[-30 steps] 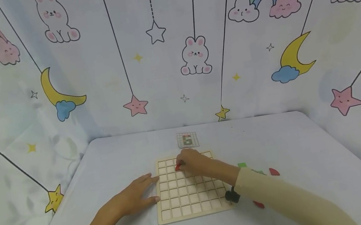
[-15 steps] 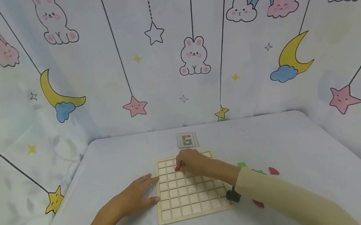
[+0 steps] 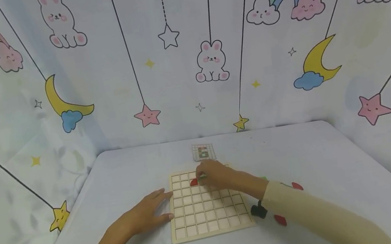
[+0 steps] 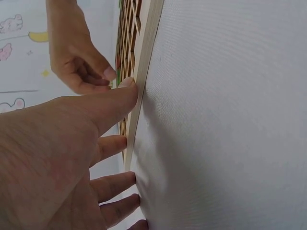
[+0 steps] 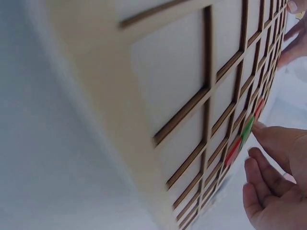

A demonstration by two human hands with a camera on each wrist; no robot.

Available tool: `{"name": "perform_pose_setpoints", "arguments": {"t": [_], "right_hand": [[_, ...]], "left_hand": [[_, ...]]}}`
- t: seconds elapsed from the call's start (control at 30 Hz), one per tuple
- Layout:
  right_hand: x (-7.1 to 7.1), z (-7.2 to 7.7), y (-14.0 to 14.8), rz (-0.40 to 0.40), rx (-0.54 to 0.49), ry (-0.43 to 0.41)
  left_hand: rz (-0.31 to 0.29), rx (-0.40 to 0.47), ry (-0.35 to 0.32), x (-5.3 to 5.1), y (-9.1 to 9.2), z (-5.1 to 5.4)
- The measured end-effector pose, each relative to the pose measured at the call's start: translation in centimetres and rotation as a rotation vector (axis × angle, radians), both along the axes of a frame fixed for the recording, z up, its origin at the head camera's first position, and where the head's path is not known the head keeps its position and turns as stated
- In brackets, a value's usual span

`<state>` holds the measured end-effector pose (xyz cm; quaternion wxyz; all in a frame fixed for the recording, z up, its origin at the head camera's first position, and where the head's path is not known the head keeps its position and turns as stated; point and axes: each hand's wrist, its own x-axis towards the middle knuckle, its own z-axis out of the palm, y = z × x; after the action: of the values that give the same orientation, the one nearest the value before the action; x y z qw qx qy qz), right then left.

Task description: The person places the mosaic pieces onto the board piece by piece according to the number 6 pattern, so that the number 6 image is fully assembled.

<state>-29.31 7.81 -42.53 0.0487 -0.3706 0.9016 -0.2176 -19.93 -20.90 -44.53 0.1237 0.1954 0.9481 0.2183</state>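
A square wooden grid board lies on the white table. In its upper rows a red quarter-circle piece sits in a cell. Just right of it is a green piece, which my right hand pinches at the board, its thumb on the edge. Another red piece shows on the green piece's other side in the right wrist view; in the head view my hand hides it. With fingers spread, my left hand rests its fingertips and thumb against the board's left edge.
A card with a gridded figure 6 lies behind the board. Loose red pieces lie to the right, partly behind the right sleeve, along with a barely visible green piece. A patterned cloth surrounds the table.
My right hand has shifted slightly right, from the red piece to the cell beside it, uncovering more of that red piece. My left hand has stayed at the board's edge.
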Motion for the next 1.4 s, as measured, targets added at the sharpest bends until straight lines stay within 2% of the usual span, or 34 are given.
{"name": "perform_pose_setpoints", "arguments": {"t": [0.1,0.27,0.5,0.67,0.8,1.0,1.17,1.4], "right_hand": [[-0.1,0.1,1.5,-0.068,-0.028,-0.046],[-0.4,0.4,5.1,-0.175,-0.094,-0.072],[-0.7,0.3,11.2,-0.28,-0.095,-0.042],[-0.1,0.2,15.6,-0.338,-0.108,-0.072],[0.7,0.0,18.3,-0.417,-0.118,-0.116],[2.0,-0.9,19.9,-0.491,-0.11,-0.224],[2.8,-1.3,19.9,-0.479,-0.091,-0.279],[2.8,-1.5,19.9,-0.486,-0.073,-0.323]], "left_hand": [[0.003,-0.001,-0.004,0.1,0.1,0.1],[-0.002,0.001,0.0,0.1,0.2,0.2],[-0.009,0.008,0.0,0.4,0.1,0.6],[0.002,0.014,-0.014,0.6,0.2,0.5],[0.001,0.014,-0.01,0.7,0.1,0.4],[-0.01,0.008,0.005,0.7,-0.2,0.6],[-0.032,0.021,0.015,0.7,-0.1,0.6],[-0.038,0.027,0.022,0.7,0.1,0.7]]}}
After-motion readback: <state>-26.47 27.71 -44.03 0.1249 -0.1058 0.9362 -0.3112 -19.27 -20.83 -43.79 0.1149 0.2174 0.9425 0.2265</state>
